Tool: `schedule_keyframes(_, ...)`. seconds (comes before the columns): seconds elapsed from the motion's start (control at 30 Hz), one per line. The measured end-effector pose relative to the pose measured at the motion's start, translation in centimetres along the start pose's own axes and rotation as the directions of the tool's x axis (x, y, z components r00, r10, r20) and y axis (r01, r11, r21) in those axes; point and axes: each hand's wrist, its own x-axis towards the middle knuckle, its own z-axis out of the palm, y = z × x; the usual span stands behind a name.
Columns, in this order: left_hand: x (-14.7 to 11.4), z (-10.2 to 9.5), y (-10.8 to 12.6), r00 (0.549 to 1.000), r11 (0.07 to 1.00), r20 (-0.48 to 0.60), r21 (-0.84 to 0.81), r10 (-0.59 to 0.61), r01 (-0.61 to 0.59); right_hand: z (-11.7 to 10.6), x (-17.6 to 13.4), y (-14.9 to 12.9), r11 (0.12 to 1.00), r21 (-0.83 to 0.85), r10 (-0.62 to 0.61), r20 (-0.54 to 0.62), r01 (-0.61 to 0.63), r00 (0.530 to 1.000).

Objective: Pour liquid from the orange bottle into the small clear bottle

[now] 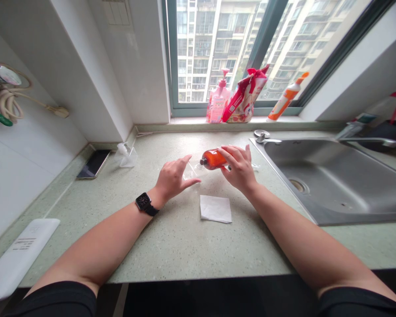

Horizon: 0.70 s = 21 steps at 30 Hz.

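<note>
Orange-red bottle (212, 160) beyond the tissue (215, 208), in right hand's (238, 166) grip; tipped, presumably so its neck faces the clear plastic item (189, 171). Left hand (176, 176) curves about that; whether clenched, cannot tell.

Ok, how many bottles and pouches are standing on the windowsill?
3: a pink pump bottle on the left, a red pouch beside it, and an orange-and-white bottle further right. Anything small behind them could be hidden.
</note>
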Motion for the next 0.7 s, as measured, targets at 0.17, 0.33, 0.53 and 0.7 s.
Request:
schedule_keyframes(0.17, -0.03, 0.06, -0.04, 1.000, 1.000, 0.003, -0.001, 0.001, -0.001, -0.09, 0.02, 0.00, 1.000, -0.004, 0.003, 0.013, -0.003, 1.000)
schedule_keyframes(0.33, -0.01, 0.03, -0.03, 1.000, 1.000, -0.001, 0.003, 0.011, -0.011, -0.19, 0.06, -0.07, 1.000, -0.013, 0.002, 0.012, -0.002, 1.000)
schedule_keyframes(0.53, -0.05, 0.13, -0.11, 1.000, 1.000, 0.001, -0.001, 0.009, -0.009, -0.29, 0.11, -0.17, 1.000, -0.005, 0.017, 0.019, -0.017, 1.000)
schedule_keyframes(0.7, -0.10, 0.19, -0.14, 1.000, 1.000, 0.018, -0.014, -0.009, 0.009, -0.38, 0.18, -0.26, 0.999, 0.008, 0.033, 0.035, -0.033, 0.999)
